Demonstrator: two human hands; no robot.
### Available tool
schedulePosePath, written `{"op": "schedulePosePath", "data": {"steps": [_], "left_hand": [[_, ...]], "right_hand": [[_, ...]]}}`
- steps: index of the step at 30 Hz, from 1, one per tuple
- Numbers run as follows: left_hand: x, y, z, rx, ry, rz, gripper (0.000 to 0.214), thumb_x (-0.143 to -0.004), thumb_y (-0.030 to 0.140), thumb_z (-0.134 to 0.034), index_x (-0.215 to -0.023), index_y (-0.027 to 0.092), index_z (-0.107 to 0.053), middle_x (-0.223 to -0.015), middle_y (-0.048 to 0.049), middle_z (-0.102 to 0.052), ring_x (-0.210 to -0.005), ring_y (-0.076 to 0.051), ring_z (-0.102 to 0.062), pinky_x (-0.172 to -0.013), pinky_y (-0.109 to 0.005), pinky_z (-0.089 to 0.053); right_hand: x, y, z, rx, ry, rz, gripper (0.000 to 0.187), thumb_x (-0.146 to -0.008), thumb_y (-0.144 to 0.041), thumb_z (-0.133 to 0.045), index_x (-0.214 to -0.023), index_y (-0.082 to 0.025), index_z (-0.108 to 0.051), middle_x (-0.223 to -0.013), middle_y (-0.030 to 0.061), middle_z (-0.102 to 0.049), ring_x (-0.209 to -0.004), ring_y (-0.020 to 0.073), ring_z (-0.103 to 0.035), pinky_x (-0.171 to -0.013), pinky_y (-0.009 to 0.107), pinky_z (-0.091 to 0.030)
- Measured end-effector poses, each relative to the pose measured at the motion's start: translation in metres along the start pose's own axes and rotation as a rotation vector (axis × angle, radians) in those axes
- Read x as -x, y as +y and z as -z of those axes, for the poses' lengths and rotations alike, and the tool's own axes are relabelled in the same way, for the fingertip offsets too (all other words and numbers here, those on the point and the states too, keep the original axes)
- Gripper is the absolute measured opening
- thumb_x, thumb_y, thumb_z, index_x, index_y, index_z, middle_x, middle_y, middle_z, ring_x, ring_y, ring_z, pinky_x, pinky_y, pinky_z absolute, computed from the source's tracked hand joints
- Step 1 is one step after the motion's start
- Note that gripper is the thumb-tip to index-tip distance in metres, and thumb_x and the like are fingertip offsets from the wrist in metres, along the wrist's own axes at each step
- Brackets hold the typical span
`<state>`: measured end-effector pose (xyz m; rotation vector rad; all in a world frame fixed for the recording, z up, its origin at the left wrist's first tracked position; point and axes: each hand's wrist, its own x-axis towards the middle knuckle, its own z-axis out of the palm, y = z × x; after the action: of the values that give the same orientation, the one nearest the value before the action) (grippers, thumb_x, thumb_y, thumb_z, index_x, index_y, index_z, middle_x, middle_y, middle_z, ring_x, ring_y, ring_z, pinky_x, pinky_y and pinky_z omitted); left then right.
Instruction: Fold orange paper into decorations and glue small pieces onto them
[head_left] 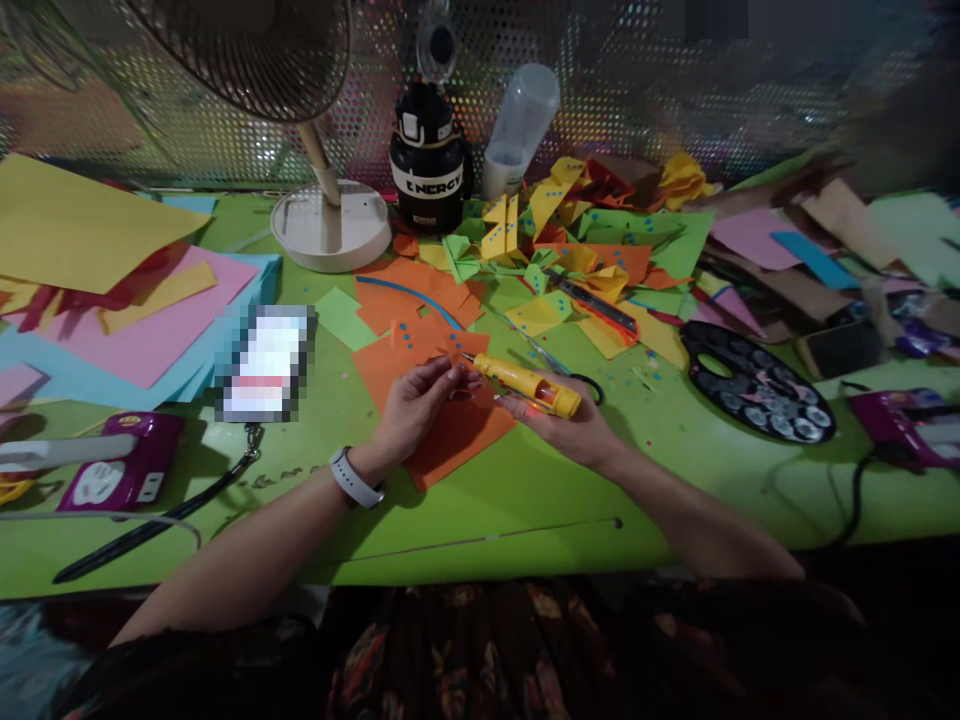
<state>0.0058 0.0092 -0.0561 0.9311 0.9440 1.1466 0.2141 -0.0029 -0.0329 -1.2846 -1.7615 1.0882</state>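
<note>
My right hand (568, 425) is wrapped round a yellow tool with a thin metal tip (525, 382). Its tip points left toward my other hand, and a small red glow shows by my fingers. My left hand (426, 400) is closed in a pinch just left of the tip; whatever is between the fingertips is too small to make out. Beneath both hands lies an orange paper sheet (442, 455) with blue dots near its top. Scissors (589, 388) lie partly hidden behind the yellow tool.
Behind my hands are folded paper scraps (555, 215) and a box cutter (592, 305). A black palette (757, 385) lies right, a phone (264, 365) and coloured paper sheets (180, 325) left. At the back stand a fan (330, 225), a black bottle (427, 185) and a clear bottle (521, 130).
</note>
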Motion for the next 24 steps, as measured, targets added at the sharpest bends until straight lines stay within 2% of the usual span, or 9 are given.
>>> {"op": "schedulePosePath", "data": {"steps": [4, 8, 13, 24], "left_hand": [[0.0001, -0.0008, -0.0001, 0.004, 0.004, -0.009, 0.033, -0.076, 0.048, -0.079, -0.089, 0.018, -0.073, -0.091, -0.0083, -0.078, -0.084, -0.021, -0.074, -0.082, -0.036, -0.06], [-0.0001, -0.0023, 0.001, 0.018, -0.015, -0.02, 0.03, -0.079, 0.045, -0.077, -0.091, 0.017, -0.073, -0.091, -0.0078, -0.078, -0.085, -0.02, -0.074, -0.083, -0.034, -0.06], [-0.0004, -0.0034, 0.0021, 0.021, -0.018, -0.014, 0.032, -0.08, 0.045, -0.077, -0.092, 0.016, -0.073, -0.091, -0.008, -0.078, -0.086, -0.02, -0.074, -0.084, -0.035, -0.06], [-0.0006, -0.0039, 0.0025, 0.015, -0.047, -0.054, 0.024, -0.084, 0.041, -0.074, -0.092, 0.018, -0.074, -0.09, -0.0072, -0.078, -0.085, -0.018, -0.074, -0.082, -0.032, -0.06]], "right_hand": [[-0.0002, -0.0014, 0.0001, -0.03, -0.01, -0.021, 0.019, -0.082, -0.043, -0.073, -0.09, -0.026, -0.072, -0.084, 0.001, -0.071, -0.077, 0.02, -0.067, -0.069, 0.035, -0.057], [-0.0011, -0.0014, -0.0002, -0.03, 0.007, -0.028, 0.025, -0.08, -0.045, -0.074, -0.09, -0.022, -0.072, -0.084, 0.0025, -0.071, -0.075, 0.0195, -0.066, -0.068, 0.035, -0.057], [-0.002, 0.0004, 0.0002, -0.044, 0.01, -0.024, 0.028, -0.08, -0.046, -0.074, -0.088, -0.019, -0.072, -0.08, 0.0031, -0.069, -0.069, 0.0172, -0.063, -0.063, 0.032, -0.054], [-0.0003, 0.005, 0.0011, -0.036, -0.009, -0.003, 0.024, -0.083, -0.044, -0.073, -0.085, -0.02, -0.069, -0.077, 0.0014, -0.066, -0.067, 0.0146, -0.059, -0.06, 0.03, -0.052]]}}
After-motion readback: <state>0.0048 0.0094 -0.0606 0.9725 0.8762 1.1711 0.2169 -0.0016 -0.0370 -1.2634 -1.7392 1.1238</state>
